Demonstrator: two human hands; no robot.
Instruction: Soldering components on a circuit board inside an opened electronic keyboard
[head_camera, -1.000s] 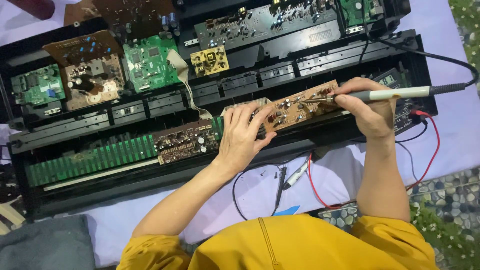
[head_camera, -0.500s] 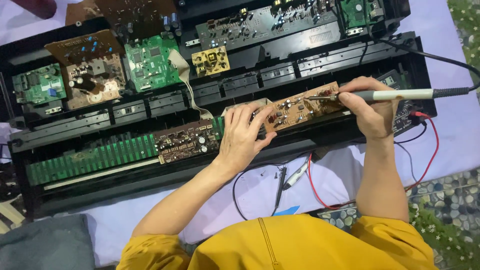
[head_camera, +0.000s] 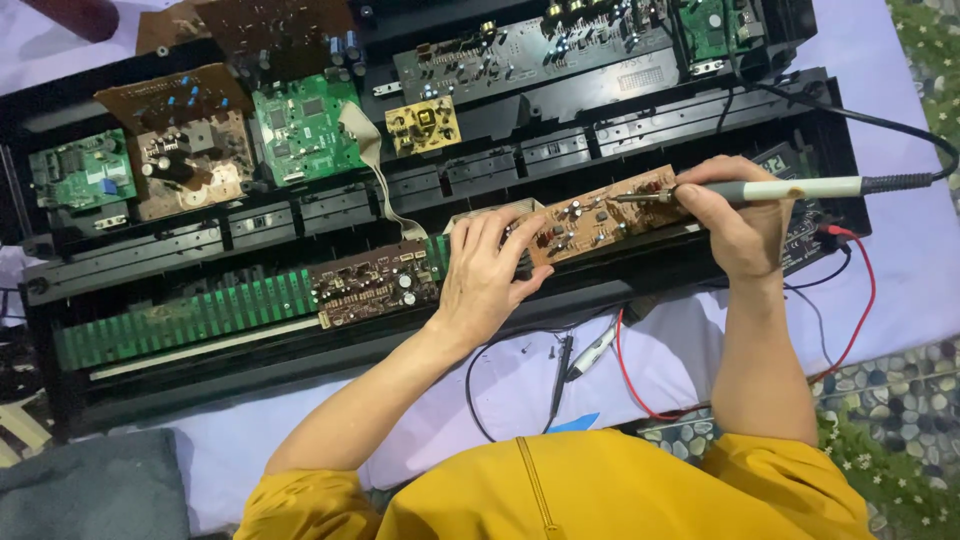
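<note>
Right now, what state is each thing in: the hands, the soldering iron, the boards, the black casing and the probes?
Left hand: pressing the brown circuit board's end.
Right hand: gripping the iron.
Pale-handled soldering iron: tip on the board.
Brown circuit board: tilted, components up.
Long black casing: open, boards exposed.
Green circuit board: lying flat in the casing.
Red and black probes: lying unused on the cloth.

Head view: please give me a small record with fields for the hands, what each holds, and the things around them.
left hand: steadies the brown board by its left end
right hand: grip shut on the soldering iron
iron tip: on the board's upper right part
under the board: open black casing
nearby: green boards, yellow board, red wire, probe on white cloth
</note>
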